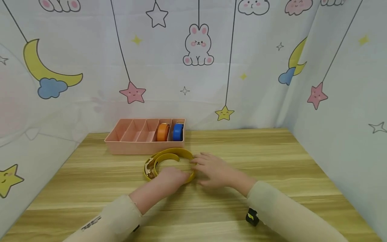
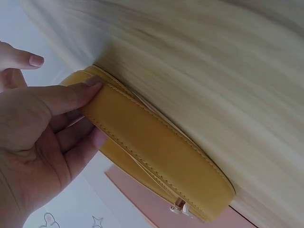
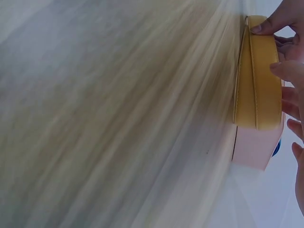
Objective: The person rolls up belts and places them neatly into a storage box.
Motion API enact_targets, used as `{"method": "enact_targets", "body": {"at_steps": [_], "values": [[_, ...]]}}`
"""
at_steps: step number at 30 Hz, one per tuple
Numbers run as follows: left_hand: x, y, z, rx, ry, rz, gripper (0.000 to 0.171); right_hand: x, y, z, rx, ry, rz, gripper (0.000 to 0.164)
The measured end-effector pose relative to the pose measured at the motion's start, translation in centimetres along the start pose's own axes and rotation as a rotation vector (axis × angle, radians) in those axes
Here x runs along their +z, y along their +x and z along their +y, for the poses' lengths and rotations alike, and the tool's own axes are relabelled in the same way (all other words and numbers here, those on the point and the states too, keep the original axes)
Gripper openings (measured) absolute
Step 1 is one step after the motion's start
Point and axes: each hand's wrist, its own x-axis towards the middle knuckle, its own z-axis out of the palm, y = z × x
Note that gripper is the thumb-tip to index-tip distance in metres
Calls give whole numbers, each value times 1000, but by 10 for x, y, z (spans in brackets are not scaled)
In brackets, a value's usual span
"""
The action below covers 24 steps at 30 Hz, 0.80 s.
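Observation:
A yellow belt (image 1: 182, 153) lies loosely coiled on its edge on the table, with a gold buckle (image 1: 148, 167) at the coil's left side. My left hand (image 1: 169, 181) pinches the near side of the coil; in the left wrist view its thumb presses the outer face of the strap (image 2: 152, 135) and the fingers sit behind it. At the coil's right side is my right hand (image 1: 216, 171), its fingers spread and lightly bent, fingertips right at the strap. The right wrist view shows the right thumb (image 3: 285, 71) beside the belt's outer face.
Behind the coil stands a pink divided box (image 1: 145, 148). A rolled orange belt (image 1: 163, 132) and a rolled blue belt (image 1: 177, 132) occupy its two rightmost compartments. A patterned curtain (image 1: 169, 67) borders the wooden table (image 1: 257, 151) at the back and sides.

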Motion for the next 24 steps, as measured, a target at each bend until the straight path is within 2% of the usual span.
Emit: {"method": "enact_targets", "body": {"at_steps": [8, 12, 14, 18, 24], "values": [[-6, 24, 18, 74, 35, -31, 7, 2, -15, 10, -62, -69, -25, 32], [-12, 35, 27, 127, 62, -28, 7, 1, -28, 22, -47, -86, -35, 29], [-14, 40, 31, 152, 47, -25, 10, 0, -35, 28, -23, -81, -55, 31], [-15, 47, 33, 209, 11, 0, 27, -5, -48, 41, 19, -100, -92, 32], [-7, 44, 24, 290, -97, 44, 22, -10, -66, 53, 41, -144, -104, 24]]}}
